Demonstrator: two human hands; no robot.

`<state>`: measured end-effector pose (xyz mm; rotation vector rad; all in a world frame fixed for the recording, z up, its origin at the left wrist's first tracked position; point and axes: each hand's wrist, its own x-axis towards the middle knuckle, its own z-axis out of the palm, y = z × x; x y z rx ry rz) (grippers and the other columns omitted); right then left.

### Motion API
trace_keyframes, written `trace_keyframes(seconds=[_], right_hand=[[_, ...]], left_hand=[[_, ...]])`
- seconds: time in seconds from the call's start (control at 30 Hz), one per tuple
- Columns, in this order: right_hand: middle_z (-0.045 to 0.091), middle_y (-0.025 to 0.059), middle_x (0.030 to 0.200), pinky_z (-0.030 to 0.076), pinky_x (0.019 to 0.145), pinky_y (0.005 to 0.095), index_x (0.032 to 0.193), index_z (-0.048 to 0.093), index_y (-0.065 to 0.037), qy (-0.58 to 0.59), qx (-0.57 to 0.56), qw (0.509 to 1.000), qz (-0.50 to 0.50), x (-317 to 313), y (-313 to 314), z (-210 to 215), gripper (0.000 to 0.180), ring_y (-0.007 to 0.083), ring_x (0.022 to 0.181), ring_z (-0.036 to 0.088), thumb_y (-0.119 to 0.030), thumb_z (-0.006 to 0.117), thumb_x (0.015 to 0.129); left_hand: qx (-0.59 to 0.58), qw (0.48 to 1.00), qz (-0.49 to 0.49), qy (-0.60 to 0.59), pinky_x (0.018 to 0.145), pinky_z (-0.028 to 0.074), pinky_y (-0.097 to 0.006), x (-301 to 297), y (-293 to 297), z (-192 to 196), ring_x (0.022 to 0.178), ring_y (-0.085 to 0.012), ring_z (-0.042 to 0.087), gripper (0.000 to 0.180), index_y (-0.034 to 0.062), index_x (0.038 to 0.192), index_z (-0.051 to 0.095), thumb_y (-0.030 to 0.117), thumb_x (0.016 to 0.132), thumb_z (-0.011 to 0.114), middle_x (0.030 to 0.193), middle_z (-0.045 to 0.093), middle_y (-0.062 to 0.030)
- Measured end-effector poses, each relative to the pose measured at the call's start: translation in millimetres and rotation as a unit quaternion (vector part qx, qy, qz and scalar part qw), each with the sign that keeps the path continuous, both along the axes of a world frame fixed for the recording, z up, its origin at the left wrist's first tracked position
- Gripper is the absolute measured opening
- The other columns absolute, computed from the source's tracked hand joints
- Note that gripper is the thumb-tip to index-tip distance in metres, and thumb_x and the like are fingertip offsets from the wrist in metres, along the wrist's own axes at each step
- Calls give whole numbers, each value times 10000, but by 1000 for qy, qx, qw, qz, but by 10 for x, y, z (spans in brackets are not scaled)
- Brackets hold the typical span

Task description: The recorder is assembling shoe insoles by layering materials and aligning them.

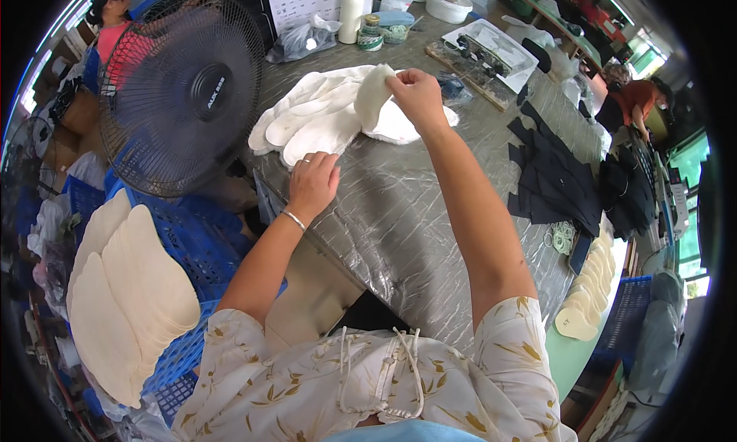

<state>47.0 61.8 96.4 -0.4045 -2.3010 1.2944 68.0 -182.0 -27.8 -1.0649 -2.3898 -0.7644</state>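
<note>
White fleecy insoles [318, 108] lie overlapping in a fanned pile on the plastic-covered table [376, 219]. My right hand [421, 98] pinches the far end of one insole [372, 98] and holds it raised and curled above the pile. Beneath it, another white insole [395, 127] lies flat, its fuzzy edge showing. My left hand [313, 182] rests at the near ends of the pile, fingers laid out toward the insole tips and holding nothing. Whether its fingertips press on an insole or on the table, I cannot tell.
A large black fan [184, 92] stands left of the table. Cream insole stacks [130, 288] sit on blue crates [192, 242]. Black fabric strips [553, 165] and more cream insoles [587, 288] lie right. A white bottle [351, 12] stands behind; other people work farther off.
</note>
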Motion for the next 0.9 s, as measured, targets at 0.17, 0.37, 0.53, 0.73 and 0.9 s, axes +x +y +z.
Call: trace_keyframes(seconds=[0.17,0.37,0.53,0.73,0.9], right_hand=[[727,176,846,549,778,408,880,742,-14,42,104,994,2,84,7,261,329,325,800,704,-322,702,772],[724,186,843,555,780,393,862,735,-15,0,86,996,34,129,-60,243,287,335,803,707,-284,707,767],[718,176,848,550,762,419,852,719,-21,69,107,992,15,177,28,322,237,350,808,700,-250,720,790],[719,123,906,542,733,422,903,728,-73,116,290,950,13,566,380,960,176,338,808,689,-235,735,834],[666,123,888,531,695,381,925,698,-43,109,343,929,86,1569,393,1280,82,322,761,662,-70,695,847]], left_hand=[[6,997,-74,13,922,434,-430,-264,453,-35,1157,-281,564,326,50,1158,614,125,843,655,1222,622,-94],[-121,990,-59,32,915,424,-435,-587,810,-125,1142,-277,563,377,60,1219,535,109,854,618,1253,612,-106],[-151,986,-69,-6,966,400,-432,-686,761,-346,1214,-279,557,379,91,1274,514,156,907,583,1228,646,-124],[-151,985,-88,-10,942,414,-431,-686,780,-364,1177,-279,573,322,83,1218,561,139,901,578,1211,657,-100],[-107,990,-94,-1,934,431,-456,-710,754,-480,1167,-281,575,239,58,1112,627,156,898,581,1211,645,-109]])
